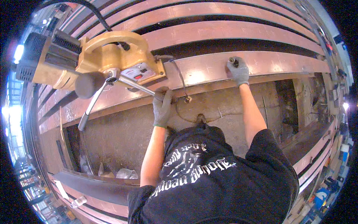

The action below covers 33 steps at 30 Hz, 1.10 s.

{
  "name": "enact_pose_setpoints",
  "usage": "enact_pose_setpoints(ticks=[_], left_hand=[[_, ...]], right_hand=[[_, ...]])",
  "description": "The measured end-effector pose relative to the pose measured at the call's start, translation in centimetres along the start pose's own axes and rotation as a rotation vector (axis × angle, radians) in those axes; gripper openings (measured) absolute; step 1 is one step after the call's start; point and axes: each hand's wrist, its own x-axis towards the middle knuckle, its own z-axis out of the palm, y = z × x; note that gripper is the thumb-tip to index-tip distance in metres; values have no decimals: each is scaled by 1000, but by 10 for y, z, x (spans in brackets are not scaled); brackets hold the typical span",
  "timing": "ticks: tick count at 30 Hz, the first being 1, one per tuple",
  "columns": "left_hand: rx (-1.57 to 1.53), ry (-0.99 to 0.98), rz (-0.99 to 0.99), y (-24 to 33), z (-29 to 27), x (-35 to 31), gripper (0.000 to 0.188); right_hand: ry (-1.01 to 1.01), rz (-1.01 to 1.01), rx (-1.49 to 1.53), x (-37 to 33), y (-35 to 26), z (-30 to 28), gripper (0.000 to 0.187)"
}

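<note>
A yellow magnetic drill [123, 48] stands on a flat steel beam [209, 67], its black motor at the left. Spoke handles fan out from its hub. My gloved left hand [163, 106] is closed round the end of the right-hand feed lever [136, 85]. Farther right, my gloved right hand [238, 71] is over the same beam, fingers curled round a small dark metallic round piece [233, 61]. Most of that piece is hidden by the fingers, so its kind is unclear.
Several parallel steel beams [223, 30] lie beyond, with dark gaps between them. A black hose [95, 11] arches over the drill; a thin cable [182, 80] hangs over the beam's near edge. Behind me are another beam [108, 190] and a clear plastic bag [126, 173] on the floor.
</note>
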Motion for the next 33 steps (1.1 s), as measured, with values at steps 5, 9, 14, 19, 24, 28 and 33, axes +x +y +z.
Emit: enact_pose_setpoints(ticks=[5,9,14,19,24,28,33], left_hand=[[-9,-23,-25,-3,3,5,22],[97,16,21,-2,-2,0,24],[20,-12,51,-2,-2,1,24],[-33,-155,1,-10,-19,-2,32],[0,-313,105,-31,-24,10,37],[-1202,-390,-292,-85,1,15,35],[-130,-494,304,-94,-61,21,40]], right_hand=[[-32,-52,-53,2,11,-1,45],[-144,-14,-46,-1,-17,-7,47],[-218,78,364,-18,-43,-14,41],[-350,0,797,-68,-161,-34,39],[-585,-359,622,-131,-267,-26,43],[-733,-454,409,-172,-333,9,51],[-588,-315,289,-197,-364,21,52]])
